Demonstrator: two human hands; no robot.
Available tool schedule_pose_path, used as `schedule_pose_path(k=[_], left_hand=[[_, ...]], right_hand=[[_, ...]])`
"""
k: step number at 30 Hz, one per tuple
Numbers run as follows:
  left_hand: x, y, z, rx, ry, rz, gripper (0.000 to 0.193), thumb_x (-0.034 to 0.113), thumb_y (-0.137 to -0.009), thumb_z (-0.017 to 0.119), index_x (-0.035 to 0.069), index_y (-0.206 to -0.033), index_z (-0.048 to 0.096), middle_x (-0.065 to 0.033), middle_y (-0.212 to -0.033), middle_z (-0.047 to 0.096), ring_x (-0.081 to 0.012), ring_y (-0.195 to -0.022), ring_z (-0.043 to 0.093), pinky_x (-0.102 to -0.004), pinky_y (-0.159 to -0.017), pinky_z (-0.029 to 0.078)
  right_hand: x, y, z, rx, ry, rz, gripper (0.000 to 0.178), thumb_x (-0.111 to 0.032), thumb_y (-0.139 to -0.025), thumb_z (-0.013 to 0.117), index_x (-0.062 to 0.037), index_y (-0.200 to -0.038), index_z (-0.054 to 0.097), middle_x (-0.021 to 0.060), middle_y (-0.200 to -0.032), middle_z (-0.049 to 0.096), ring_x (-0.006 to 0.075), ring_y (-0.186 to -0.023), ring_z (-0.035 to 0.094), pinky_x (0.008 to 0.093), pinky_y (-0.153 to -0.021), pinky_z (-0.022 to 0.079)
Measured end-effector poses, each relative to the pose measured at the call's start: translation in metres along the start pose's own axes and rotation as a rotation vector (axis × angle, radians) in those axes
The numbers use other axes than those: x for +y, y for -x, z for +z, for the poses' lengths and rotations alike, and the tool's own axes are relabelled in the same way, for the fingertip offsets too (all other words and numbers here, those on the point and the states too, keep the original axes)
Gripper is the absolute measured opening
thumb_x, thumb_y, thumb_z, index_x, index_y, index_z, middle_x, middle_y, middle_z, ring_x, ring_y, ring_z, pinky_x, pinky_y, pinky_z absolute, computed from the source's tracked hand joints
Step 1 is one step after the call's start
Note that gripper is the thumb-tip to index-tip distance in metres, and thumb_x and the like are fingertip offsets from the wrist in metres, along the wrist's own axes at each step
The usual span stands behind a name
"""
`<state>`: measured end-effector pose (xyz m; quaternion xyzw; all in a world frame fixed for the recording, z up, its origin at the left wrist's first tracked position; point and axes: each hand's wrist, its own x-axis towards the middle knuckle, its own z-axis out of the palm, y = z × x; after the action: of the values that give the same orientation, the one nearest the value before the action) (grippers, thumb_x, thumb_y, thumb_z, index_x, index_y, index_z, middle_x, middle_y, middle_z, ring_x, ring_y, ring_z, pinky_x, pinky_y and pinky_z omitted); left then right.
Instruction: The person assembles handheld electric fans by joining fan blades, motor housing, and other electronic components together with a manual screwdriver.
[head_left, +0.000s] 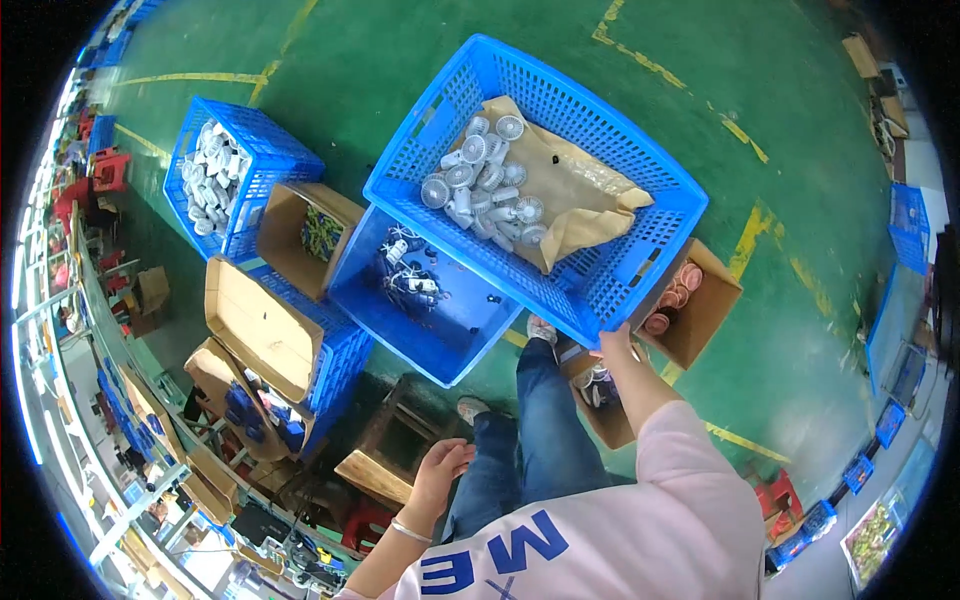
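My right hand (615, 345) is closed on the rim at the near corner of a large blue plastic crate (625, 130). Inside that crate, small grey handheld fans (485, 180) are heaped to the left, and crumpled brown paper (590, 225) covers much of its bottom. The crate overlaps a lower blue bin (450, 345) holding white and dark small parts (412, 280). My left hand (447, 462) hangs beside my left leg, fingers loosely bent and apart, with nothing visible in it. A wooden stool (395, 440) is just beyond it.
To the left, another blue crate (265, 150) holds grey parts, beside a cardboard box (290, 225) of green pieces. Cardboard boxes rest on a blue crate (345, 350) nearer me. At right, a cardboard box (710, 325) contains pink round parts. A workbench line runs along the far left.
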<state>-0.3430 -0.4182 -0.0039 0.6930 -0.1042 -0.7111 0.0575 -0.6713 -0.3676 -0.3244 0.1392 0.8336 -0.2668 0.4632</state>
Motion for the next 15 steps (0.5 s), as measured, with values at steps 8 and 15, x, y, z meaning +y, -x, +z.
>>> schedule_pose_path(k=[8, 15], left_hand=[[0.004, -0.014, 0.017, -0.004, 0.008, -0.063, 0.03, 0.021, -0.093, 0.049, 0.0, -0.115, 0.05, -0.011, -0.108, 0.061, -0.0178, -0.097, 0.058, -0.0284, -0.085, 0.045], [0.007, -0.015, 0.029, -0.01, 0.015, -0.068, 0.03, 0.02, -0.093, 0.049, -0.001, -0.116, 0.05, -0.0112, -0.109, 0.061, -0.0167, -0.1, 0.057, -0.0262, -0.085, 0.044]], right_hand=[[-0.099, -0.04, -0.009, -0.071, -0.07, -0.168, 0.022, -0.003, -0.081, 0.057, -0.0039, -0.104, 0.057, 0.0119, -0.102, 0.059, 0.027, -0.086, 0.06, 0.04, -0.052, 0.058], [-0.242, -0.061, 0.062, -0.261, -0.236, -0.338, 0.043, -0.003, -0.083, 0.057, -0.0009, -0.124, 0.045, 0.0156, -0.113, 0.055, 0.024, -0.085, 0.061, 0.0375, -0.061, 0.058]])
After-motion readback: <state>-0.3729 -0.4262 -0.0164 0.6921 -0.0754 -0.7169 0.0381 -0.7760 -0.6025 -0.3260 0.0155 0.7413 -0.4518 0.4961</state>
